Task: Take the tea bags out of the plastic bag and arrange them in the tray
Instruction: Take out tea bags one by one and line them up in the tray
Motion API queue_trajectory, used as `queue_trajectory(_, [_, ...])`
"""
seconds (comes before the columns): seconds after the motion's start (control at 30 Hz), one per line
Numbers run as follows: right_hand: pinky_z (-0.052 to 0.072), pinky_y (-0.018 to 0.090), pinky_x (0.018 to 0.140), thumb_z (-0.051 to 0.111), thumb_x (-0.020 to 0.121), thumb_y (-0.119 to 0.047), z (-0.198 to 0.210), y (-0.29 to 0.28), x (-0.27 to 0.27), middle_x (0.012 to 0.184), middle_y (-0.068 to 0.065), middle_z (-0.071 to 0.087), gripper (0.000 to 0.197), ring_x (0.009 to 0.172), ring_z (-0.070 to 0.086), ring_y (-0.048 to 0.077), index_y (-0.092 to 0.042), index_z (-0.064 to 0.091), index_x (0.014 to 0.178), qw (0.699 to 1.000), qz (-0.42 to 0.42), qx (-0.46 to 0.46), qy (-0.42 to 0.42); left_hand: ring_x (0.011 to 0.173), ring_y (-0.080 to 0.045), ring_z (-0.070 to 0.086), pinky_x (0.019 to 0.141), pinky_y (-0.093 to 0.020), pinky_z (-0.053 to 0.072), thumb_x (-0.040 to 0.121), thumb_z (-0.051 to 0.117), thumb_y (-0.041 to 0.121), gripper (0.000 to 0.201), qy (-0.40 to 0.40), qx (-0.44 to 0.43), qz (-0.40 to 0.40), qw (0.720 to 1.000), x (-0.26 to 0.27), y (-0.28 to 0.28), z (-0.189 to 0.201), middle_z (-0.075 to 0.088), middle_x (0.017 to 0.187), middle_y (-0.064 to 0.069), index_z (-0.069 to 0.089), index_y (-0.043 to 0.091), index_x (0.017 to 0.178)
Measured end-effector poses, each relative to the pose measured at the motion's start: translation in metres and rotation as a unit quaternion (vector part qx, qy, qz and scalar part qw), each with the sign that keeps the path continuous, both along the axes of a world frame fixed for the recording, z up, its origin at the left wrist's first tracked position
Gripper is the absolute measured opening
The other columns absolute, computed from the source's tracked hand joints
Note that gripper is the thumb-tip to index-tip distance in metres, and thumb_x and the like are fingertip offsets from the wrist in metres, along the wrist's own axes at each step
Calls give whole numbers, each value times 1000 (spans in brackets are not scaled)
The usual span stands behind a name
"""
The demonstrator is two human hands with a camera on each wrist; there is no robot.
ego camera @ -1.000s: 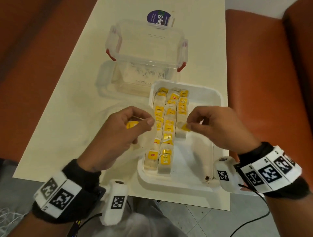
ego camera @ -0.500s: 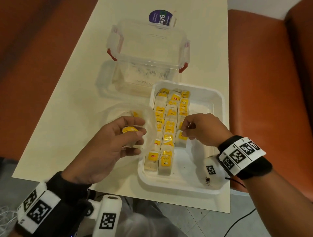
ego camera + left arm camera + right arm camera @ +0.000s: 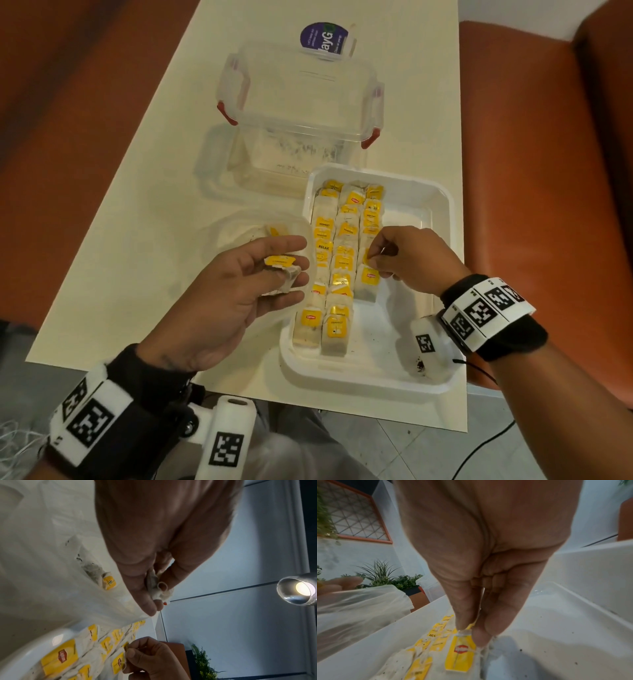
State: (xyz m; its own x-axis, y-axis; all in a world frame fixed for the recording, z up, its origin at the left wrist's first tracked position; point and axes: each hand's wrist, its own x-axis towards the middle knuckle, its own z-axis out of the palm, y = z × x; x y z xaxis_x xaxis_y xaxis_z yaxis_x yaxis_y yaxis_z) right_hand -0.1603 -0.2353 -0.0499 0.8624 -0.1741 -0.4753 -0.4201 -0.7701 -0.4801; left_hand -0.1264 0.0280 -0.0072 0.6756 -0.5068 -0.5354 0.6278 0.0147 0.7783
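Since a second ago the right hand (image 3: 407, 262) has dropped into the white tray (image 3: 442, 219), pinching a bag at the third row's end; the left hand (image 3: 239, 291) grips another tea bag (image 3: 281, 270). Left wrist view: the plastic bag (image 3: 51, 561) holds at least one more. Right wrist view: half the tray bare.

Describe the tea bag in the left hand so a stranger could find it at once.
Start at the white tray on the cream table. Just left of it, the left hand holds one tea bag, yellow tag up. Unlike the rows lying in the tray, it is off the table, between fingers.
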Motion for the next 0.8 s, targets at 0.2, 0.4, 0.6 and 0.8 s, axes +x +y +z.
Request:
queue_trajectory(0.2, [52,30,68,71,89,-37,20,13,-9,81,-10,70,11,69,64,7,-27,67,86,996,-19,22,-85,90,-17,74,68,-26,61,88,63,6,34,-25,26,8,999,-7,-14,2,77,98,-5,67,21,118])
queue_trajectory(0.4, [46,12,72,70,92,-13,74,36,-24,106,-18,63,36,90,61,-3,-33,66,121,964,100,194,-154,68,-12,64,55,-26,54,92,62,2,46,-16,3,-119,993,-7,-24,5,72,87,-10,59,29,129])
queue_trajectory(0.6, [47,12,75,72,90,-17,91,31,-28,109,-5,62,34,95,57,1,-30,69,121,951,193,220,-99,53,-10,47,42,-18,37,77,48,7,61,55,-50,-235,969,-2,-32,10,62,71,-8,62,35,129])
queue_trajectory(0.8, [52,26,73,78,83,-30,98,24,-34,94,-7,69,12,86,66,17,-25,72,93,964,149,208,-68,57,-13,57,41,-21,41,87,57,12,44,70,-65,-244,965,-10,-36,7,69,81,-11,62,34,126])
